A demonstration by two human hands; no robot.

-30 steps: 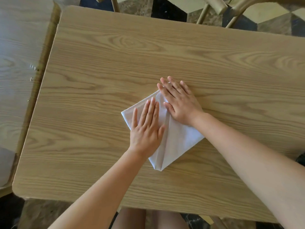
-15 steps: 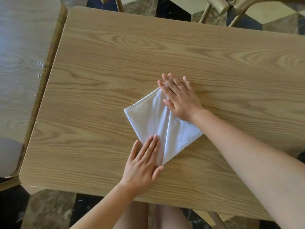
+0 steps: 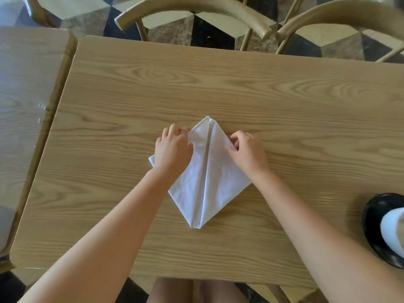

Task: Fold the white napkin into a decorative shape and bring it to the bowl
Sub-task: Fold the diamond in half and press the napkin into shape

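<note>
The white napkin (image 3: 205,178) lies flat on the wooden table (image 3: 240,95), folded into a kite shape with a centre seam and its narrow point toward me. My left hand (image 3: 172,149) has curled fingers gripping the napkin's upper left edge. My right hand (image 3: 247,152) pinches the upper right edge with curled fingers. A black bowl (image 3: 376,228) with something white inside sits at the table's right edge, partly cut off by the frame.
A second wooden table (image 3: 26,106) adjoins on the left. Two curved wooden chair backs (image 3: 196,12) stand beyond the table's far edge. My knees (image 3: 192,291) show below the near edge.
Both hands have left their flat pressing positions and now grip the napkin's upper side edges. The napkin has turned so its point faces me. The view has shifted, showing the bowl.
</note>
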